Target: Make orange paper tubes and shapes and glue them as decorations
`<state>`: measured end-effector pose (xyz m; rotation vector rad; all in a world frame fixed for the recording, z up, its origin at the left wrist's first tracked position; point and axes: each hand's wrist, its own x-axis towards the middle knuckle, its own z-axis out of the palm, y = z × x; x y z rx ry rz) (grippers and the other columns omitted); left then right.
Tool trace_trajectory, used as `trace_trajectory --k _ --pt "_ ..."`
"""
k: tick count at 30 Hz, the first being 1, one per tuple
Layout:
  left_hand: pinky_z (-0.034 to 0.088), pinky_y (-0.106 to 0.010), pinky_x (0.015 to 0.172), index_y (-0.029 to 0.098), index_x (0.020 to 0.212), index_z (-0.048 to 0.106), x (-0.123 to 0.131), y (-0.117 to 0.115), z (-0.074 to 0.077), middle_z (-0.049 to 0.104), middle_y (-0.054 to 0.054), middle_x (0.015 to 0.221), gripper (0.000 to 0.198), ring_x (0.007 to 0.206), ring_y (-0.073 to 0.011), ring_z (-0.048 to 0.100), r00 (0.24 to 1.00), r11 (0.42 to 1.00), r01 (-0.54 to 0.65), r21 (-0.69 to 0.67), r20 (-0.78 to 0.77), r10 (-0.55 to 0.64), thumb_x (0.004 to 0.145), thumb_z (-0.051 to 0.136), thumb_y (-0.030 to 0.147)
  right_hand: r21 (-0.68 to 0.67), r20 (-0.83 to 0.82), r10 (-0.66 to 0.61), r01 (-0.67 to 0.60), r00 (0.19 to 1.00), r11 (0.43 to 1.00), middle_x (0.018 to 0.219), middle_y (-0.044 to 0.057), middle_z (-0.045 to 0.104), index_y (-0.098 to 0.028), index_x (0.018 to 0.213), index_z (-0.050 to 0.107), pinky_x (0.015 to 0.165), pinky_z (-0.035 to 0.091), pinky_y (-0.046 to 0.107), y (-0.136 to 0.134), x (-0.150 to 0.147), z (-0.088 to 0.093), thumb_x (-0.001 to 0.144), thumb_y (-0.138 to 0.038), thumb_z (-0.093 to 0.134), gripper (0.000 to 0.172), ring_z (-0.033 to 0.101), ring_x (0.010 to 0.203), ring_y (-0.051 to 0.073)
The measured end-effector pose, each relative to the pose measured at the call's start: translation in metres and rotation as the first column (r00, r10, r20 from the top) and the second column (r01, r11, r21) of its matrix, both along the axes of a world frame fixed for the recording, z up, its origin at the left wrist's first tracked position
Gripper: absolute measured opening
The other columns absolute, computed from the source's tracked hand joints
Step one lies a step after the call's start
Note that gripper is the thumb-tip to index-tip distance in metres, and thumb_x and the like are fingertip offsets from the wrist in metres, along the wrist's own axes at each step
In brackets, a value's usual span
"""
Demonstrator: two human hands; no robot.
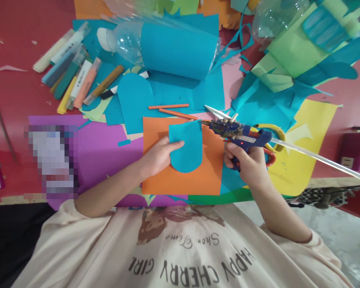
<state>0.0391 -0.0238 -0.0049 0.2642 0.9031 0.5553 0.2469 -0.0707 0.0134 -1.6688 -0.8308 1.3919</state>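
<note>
My left hand (157,156) pinches the left edge of a teal paper cut-out (187,148) with a rounded bottom, holding it over an orange sheet (210,176). My right hand (247,160) is wrapped round the grip of a blue glue gun (243,136). A clear glue stick (321,158) juts out of the gun's back to the right. The gun's nozzle points left, at the cut-out's upper right corner.
A plastic bottle wrapped in teal paper (174,50) lies at the back. Marker pens (75,76) are piled at the left, scissors (219,113) and orange sticks (168,106) just beyond the orange sheet. Purple (102,148), yellow (306,160) and green (288,52) sheets cover the red table (15,92).
</note>
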Motion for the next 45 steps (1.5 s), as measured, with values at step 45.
trace_trajectory --k 45 --pt "0.044 -0.049 0.107 0.015 0.096 0.072 -0.003 0.001 -0.002 0.076 -0.009 0.101 0.022 0.110 -0.0296 0.067 0.999 1.000 0.018 0.003 -0.042 -0.017 0.075 0.069 0.020 0.068 0.855 -0.010 -0.093 0.519 0.993 0.058 -0.005 0.034 -0.020 0.043 0.034 0.053 0.026 0.030 0.037 0.101 0.008 0.071 -0.014 0.072 0.048 0.033 0.054 0.009"
